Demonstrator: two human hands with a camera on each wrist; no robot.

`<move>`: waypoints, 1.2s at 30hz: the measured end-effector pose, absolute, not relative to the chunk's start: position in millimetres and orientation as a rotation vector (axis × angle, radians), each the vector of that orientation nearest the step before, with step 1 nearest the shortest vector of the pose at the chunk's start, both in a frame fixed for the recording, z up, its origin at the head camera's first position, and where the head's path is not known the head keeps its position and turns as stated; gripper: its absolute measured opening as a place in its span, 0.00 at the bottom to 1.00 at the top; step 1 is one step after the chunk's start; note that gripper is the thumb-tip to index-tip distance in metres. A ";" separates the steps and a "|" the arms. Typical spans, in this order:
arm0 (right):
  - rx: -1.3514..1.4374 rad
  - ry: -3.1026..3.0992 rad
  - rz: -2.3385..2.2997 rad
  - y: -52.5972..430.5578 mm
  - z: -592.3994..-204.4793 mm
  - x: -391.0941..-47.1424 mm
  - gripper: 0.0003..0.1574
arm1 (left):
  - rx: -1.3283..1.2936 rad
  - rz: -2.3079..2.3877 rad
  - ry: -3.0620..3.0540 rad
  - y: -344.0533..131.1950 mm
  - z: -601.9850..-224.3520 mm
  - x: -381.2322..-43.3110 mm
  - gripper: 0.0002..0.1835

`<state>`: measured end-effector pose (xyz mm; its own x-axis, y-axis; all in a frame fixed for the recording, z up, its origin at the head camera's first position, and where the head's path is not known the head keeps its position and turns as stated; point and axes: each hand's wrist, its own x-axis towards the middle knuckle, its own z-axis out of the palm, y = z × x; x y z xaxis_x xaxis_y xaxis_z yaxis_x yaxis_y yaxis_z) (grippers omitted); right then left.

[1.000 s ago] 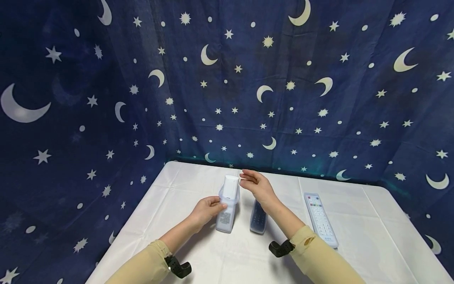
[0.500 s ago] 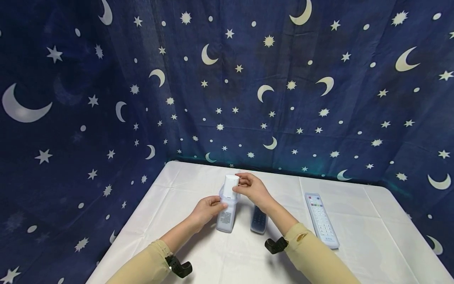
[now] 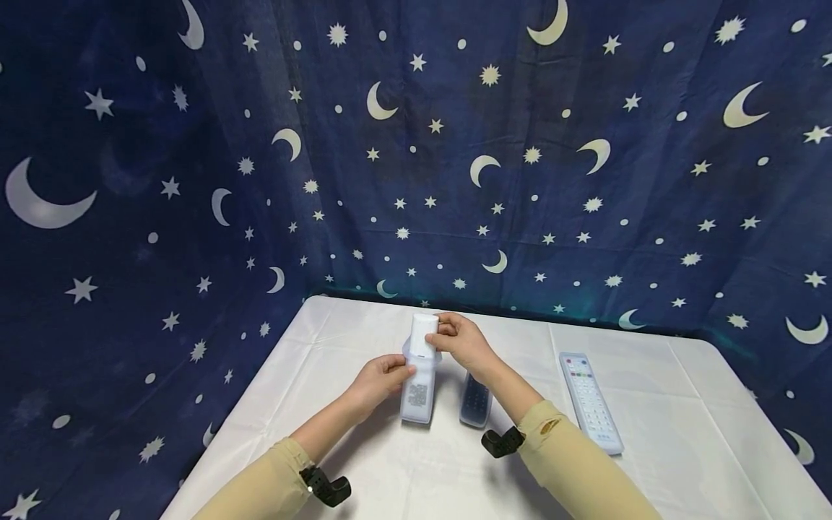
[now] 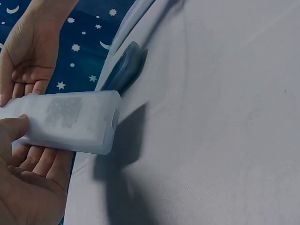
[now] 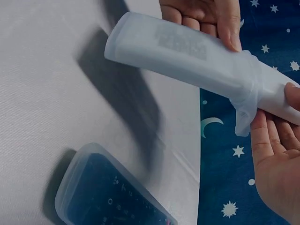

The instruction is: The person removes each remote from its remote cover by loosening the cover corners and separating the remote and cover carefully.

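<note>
Held above the table is a white remote control, its back with a printed label facing up. A translucent silicone cover encloses its lower part, and the cover's mouth is folded back like a cuff, seen best in the right wrist view. My left hand grips the covered part below that cuff, thumb on top and fingers underneath. With thumb and fingers, my right hand pinches the bare white end that sticks out beyond the cover.
A dark remote in a clear cover lies on the white table, partly behind the right forearm. Farther right lies a white remote in a bluish cover. A starry curtain hangs behind the table's far edge.
My right hand was apart from the remote, then came left to it and now pinches its bare end. The remote has turned slightly, its lower end shifting right. My left hand keeps its grip.
</note>
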<state>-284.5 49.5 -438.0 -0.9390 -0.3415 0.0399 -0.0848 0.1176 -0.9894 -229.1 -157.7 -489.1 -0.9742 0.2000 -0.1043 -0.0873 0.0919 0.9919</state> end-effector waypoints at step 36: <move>-0.271 2.033 -2.007 53.0 -438.5 -279.5 0.28 | 1.147 0.723 3.567 -170.7 -479.8 -231.8 0.12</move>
<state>-279.5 53.0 -438.5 -0.9458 -0.3190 -0.0608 0.0567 0.0222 -0.9981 -231.8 -170.7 -479.8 -0.6204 0.3822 0.6849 0.6187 0.7752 0.1278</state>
